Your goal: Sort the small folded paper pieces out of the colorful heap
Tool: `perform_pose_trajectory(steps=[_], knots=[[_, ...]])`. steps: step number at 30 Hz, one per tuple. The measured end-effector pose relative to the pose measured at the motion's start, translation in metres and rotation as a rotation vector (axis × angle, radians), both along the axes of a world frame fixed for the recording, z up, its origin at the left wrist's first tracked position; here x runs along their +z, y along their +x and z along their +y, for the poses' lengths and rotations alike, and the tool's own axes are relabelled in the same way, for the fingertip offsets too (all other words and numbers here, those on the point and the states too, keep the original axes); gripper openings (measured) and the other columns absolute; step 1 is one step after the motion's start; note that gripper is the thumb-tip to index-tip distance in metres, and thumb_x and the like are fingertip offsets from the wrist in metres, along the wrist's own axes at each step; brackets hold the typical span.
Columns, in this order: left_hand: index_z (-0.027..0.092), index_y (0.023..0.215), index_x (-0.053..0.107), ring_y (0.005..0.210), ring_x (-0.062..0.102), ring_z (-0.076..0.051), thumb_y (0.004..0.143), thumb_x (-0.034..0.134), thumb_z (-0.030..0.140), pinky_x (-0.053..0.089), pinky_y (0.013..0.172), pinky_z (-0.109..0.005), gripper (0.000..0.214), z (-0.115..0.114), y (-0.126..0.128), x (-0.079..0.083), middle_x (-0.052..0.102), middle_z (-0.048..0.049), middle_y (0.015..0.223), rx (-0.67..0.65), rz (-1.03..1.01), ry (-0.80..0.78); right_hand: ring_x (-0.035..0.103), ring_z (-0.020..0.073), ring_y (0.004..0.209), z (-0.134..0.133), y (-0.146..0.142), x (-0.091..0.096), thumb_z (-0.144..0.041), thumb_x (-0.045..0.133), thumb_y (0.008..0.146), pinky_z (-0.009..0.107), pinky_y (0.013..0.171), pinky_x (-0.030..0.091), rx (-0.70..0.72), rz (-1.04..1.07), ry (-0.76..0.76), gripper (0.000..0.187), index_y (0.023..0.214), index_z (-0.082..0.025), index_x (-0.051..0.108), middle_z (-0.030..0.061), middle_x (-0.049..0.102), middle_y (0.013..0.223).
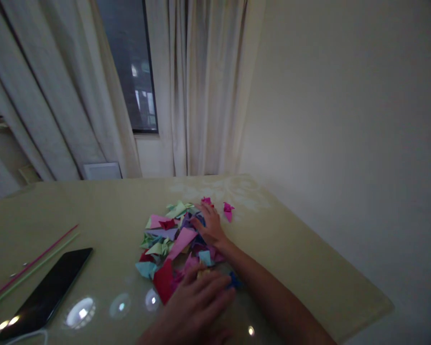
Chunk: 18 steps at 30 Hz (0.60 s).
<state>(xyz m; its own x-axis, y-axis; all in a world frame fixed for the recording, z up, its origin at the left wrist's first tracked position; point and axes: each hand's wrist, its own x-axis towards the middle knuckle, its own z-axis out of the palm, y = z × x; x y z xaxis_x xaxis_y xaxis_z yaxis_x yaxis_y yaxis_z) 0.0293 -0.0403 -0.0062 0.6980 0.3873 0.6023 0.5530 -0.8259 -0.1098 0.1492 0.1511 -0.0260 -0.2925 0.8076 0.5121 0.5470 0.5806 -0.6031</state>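
Note:
A heap of folded coloured paper pieces (pixel 172 239) in pink, green, purple, red and blue lies in the middle of a glossy yellow-green table (pixel 294 249). My right hand (pixel 210 224) rests flat on the far right side of the heap, fingers stretched out. My left hand (pixel 194 306) lies palm down on the near edge of the heap, fingers extended over red and blue pieces. One pink folded piece (pixel 228 211) sits apart, just right of the heap.
A black phone (pixel 46 292) lies at the near left with a white cable at its end. Two thin sticks, pink and green (pixel 32 268), lie left of it. Curtains and a dark window stand behind the table; a wall runs along the right.

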Motion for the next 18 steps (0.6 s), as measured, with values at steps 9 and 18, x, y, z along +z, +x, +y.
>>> perform_pose_trajectory(steps=[9,18], knots=[[0.027,0.149,0.053,0.136,0.056,-0.023,0.103,0.05,0.057,0.034,0.123,-0.045,0.054,0.016,0.031,-0.028,0.066,-0.0061,0.145,-0.07,0.114,-0.313,0.056,0.0364,0.132,0.079,0.058,0.001,-0.056,0.048,0.104,0.061,0.116,0.035,-0.36,0.152,-0.251,0.045,0.12,-0.022,0.072,0.0172,0.067,0.134],[0.025,0.118,0.068,0.113,0.065,-0.033,0.098,0.057,0.032,0.041,0.108,-0.059,0.024,0.041,-0.02,-0.026,0.072,-0.0102,0.115,0.455,0.021,-0.392,0.06,0.028,0.132,0.065,-0.067,-0.019,-0.061,0.043,0.107,0.049,0.119,0.041,-0.023,0.204,-0.413,0.053,0.131,-0.021,0.068,0.0122,0.068,0.137]])
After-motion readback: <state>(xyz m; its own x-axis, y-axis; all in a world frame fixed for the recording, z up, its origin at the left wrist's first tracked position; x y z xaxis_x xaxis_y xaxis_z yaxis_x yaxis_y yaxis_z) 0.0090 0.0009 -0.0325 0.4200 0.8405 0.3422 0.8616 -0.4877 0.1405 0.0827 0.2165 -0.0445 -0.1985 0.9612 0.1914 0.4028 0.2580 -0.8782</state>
